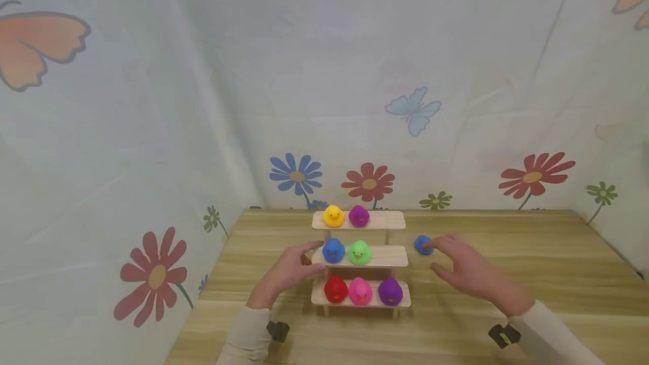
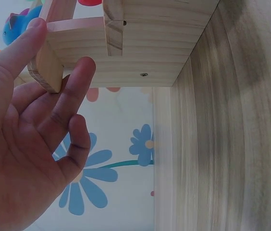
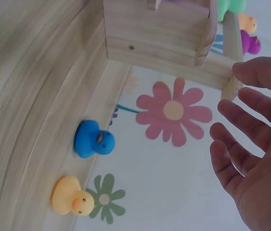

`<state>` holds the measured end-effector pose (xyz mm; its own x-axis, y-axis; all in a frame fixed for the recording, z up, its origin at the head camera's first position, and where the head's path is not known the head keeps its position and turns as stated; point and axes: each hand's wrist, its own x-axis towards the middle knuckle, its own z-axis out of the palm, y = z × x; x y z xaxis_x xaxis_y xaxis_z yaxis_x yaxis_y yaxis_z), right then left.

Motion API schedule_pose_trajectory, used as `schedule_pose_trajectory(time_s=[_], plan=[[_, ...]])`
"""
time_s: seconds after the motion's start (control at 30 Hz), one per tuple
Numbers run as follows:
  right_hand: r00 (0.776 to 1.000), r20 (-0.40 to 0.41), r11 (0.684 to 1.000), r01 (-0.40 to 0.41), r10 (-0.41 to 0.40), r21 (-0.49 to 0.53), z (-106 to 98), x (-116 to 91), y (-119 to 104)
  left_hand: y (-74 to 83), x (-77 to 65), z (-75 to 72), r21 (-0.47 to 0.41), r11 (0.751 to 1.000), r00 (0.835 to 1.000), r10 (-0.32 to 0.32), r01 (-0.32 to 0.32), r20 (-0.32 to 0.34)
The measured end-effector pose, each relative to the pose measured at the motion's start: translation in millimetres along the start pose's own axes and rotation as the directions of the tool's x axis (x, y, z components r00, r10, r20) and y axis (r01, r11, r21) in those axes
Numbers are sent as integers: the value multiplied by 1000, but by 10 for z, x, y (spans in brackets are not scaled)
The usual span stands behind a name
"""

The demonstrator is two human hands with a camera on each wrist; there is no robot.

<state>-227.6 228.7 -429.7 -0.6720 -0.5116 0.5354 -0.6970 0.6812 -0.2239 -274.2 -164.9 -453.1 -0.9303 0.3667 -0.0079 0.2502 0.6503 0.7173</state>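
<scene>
A three-tier wooden shelf point(image 1: 387, 256) carries several rubber ducks. My left hand point(image 1: 292, 268) grips the left end of its middle tier, thumb at one edge and fingers at the other. Close by on that tier sit a blue duck point(image 1: 333, 250) and a green duck point(image 1: 360, 253). Right of the shelf, my right hand point(image 1: 469, 270) is held with loosely extended fingers and nothing in its grasp. Its index finger overlaps a second blue duck point(image 3: 92, 139) in the head view. A pale yellow duck point(image 3: 72, 196) stands beside that one in the right wrist view, hidden in the head view.
On the top tier are a yellow duck point(image 1: 333, 216) and a purple duck point(image 1: 359, 216). Red point(image 1: 336, 289), pink point(image 1: 360, 292) and purple point(image 1: 390, 292) ducks line the bottom tier. Behind the wood-grain table point(image 1: 547, 241) hangs a flowered curtain point(image 1: 324, 100).
</scene>
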Motion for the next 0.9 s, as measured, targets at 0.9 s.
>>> schedule_pose_trajectory(time_s=[0.9], plan=[[988, 143, 997, 42, -50, 63, 265, -3, -534, -12, -1, 5, -9, 1000, 1000, 4, -4, 2]])
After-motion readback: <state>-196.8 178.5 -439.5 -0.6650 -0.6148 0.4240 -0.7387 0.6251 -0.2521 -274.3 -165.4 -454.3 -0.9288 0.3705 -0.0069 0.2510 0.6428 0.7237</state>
